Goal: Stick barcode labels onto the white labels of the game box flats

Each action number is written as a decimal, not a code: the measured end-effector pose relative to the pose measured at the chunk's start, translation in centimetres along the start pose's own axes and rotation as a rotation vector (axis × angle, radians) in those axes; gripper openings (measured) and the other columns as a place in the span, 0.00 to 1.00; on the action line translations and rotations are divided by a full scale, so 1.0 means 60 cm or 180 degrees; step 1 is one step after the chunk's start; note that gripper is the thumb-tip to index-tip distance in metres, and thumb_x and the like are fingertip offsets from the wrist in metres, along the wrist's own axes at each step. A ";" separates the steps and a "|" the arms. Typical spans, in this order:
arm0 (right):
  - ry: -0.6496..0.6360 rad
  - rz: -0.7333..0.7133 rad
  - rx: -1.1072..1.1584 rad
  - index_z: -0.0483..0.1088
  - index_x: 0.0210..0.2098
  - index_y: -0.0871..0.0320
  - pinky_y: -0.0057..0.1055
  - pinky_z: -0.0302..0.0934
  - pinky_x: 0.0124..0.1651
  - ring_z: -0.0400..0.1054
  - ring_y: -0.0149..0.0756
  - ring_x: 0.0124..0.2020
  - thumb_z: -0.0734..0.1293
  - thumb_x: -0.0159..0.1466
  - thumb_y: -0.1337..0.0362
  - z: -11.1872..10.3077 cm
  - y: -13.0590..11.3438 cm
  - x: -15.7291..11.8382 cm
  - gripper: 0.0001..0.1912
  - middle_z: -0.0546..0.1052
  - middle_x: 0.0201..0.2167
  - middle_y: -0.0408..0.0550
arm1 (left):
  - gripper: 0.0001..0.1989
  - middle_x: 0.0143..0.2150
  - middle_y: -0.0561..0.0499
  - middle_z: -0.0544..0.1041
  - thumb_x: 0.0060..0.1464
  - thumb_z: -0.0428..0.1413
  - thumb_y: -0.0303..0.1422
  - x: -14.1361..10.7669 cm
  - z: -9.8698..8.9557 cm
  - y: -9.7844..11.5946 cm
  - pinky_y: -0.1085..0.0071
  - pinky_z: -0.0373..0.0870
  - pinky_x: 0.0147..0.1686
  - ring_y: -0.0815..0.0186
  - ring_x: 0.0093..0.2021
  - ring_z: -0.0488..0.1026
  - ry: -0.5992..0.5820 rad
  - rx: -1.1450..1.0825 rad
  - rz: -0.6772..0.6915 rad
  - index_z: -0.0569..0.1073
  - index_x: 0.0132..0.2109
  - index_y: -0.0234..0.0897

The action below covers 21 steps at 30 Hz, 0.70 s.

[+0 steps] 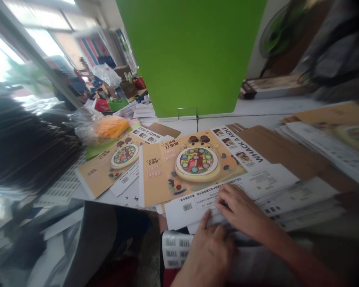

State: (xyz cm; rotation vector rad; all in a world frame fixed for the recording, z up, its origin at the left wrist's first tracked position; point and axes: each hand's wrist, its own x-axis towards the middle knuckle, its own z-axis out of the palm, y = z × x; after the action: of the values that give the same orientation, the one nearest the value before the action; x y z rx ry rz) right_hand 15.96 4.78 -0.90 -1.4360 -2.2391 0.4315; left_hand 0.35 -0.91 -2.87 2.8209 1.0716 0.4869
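A flat printed carton lies before me, tan with a round game picture and "WHACK A MOLE" on a white side panel. My left hand reaches in from below, its index finger stretched out on the carton's white near flap. Its other fingers bend downward and are partly hidden. My right hand rests on the same flap, fingers curled and drawn together; whatever they pinch is too small to make out. Beside and beneath my left hand is a white sheet of barcode stickers.
Another carton lies at left, and a stack of cartons at right. Behind them stands a green board. Dark stacked sheets and a grey bin of scraps are at left. A yellow bundle lies in plastic.
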 end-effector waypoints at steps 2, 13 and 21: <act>0.0027 -0.0008 -0.0052 0.63 0.25 0.58 0.38 0.62 0.43 0.63 0.37 0.36 0.60 0.63 0.73 0.002 -0.001 0.000 0.10 0.68 0.32 0.47 | 0.12 0.25 0.55 0.72 0.60 0.56 0.29 0.001 0.006 -0.002 0.55 0.58 0.63 0.67 0.28 0.72 0.0022 0.0019 -0.0033 0.72 0.27 0.37; 0.0226 0.0261 -0.0033 0.63 0.33 0.56 0.35 0.62 0.38 0.65 0.37 0.36 0.66 0.58 0.71 0.010 0.018 -0.011 0.07 0.69 0.34 0.46 | 0.11 0.26 0.54 0.72 0.59 0.56 0.28 0.002 0.001 -0.002 0.57 0.58 0.64 0.66 0.30 0.73 -0.0127 0.0055 -0.0134 0.73 0.27 0.37; 0.0486 0.0298 -0.0286 0.64 0.35 0.56 0.40 0.63 0.41 0.66 0.42 0.38 0.72 0.58 0.62 0.027 0.011 -0.012 0.12 0.71 0.35 0.47 | 0.12 0.25 0.54 0.71 0.59 0.57 0.30 0.000 0.014 -0.004 0.55 0.59 0.63 0.66 0.29 0.73 -0.0035 0.0125 -0.0006 0.73 0.26 0.36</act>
State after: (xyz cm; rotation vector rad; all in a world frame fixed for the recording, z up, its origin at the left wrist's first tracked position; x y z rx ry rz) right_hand 15.89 4.35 -2.76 -1.5689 -2.1003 0.2444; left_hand 0.49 -0.70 -3.70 2.8526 1.0939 0.4544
